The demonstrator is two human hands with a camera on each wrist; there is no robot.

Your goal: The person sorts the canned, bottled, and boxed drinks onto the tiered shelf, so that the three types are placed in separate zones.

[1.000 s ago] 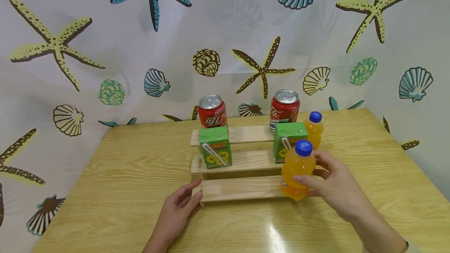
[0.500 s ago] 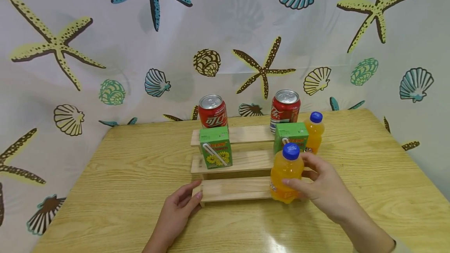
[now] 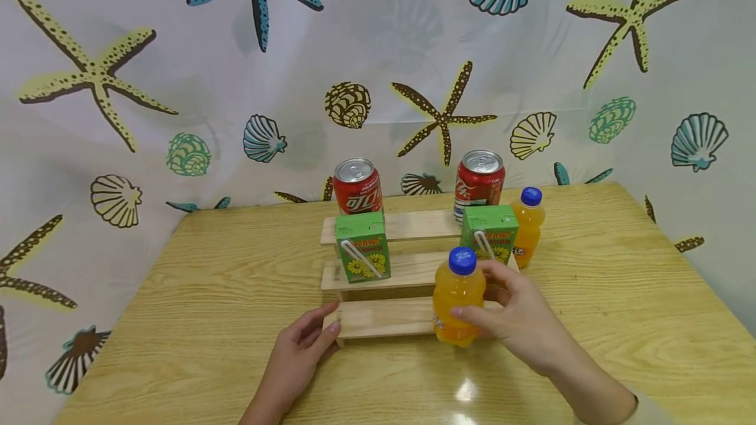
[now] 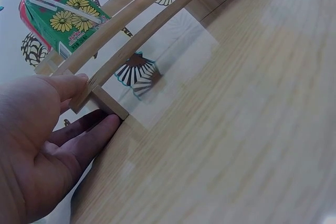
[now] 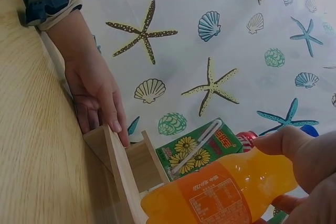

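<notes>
In the head view, my right hand (image 3: 520, 326) grips an orange soda bottle (image 3: 457, 297) with a blue cap. The bottle is upright, overlapping the lowest step of a three-step wooden rack (image 3: 384, 317), right of its middle. Thumb and fingers wrap the bottle from the right; the right wrist view shows the label of the bottle (image 5: 210, 195) close up. At the rack's left end, my left hand (image 3: 302, 346) holds the lowest step between thumb and fingers. The left wrist view has the left hand (image 4: 58, 140) around the end of that plank and its leg.
Two green drink cartons with straws, one left (image 3: 363, 248) and one right (image 3: 490, 231), stand on the middle step. Behind them, red cola cans (image 3: 357, 189) (image 3: 480, 182) stand on the top step. A second orange bottle (image 3: 527, 225) stands right of the rack. A patterned cloth (image 3: 236, 84) hangs behind.
My right hand has carried the orange soda bottle leftward and slightly nearer along the front of the lowest step. The left hand and the rack have stayed put.
</notes>
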